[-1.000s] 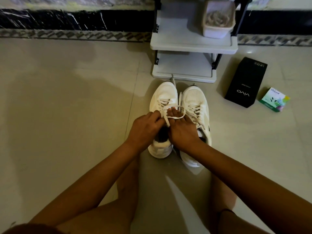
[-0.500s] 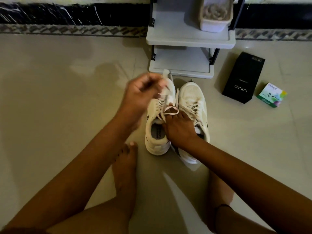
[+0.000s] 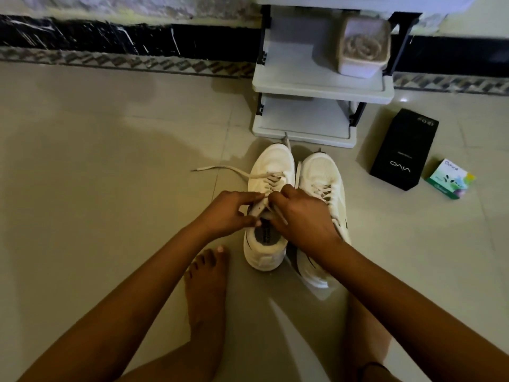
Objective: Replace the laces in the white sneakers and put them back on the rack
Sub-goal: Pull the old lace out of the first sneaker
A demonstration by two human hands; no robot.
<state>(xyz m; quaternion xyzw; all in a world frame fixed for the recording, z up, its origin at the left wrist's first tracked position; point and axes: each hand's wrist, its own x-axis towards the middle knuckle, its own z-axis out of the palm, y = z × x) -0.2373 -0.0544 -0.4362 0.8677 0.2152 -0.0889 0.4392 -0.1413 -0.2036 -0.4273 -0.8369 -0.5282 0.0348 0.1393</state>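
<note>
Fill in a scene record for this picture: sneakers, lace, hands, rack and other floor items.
Sneaker being laced: on the floor, toe toward the rack
Other sneaker: beside it, laces threaded
Lace: one loose end trails across the floor tiles
Left hand: pinches the lace near the top eyelets
Right hand: pinches the lace next to the left hand
Rack contents: a plastic container on a white shelf
Floor items: black Vivo box, small green-and-white box
</note>
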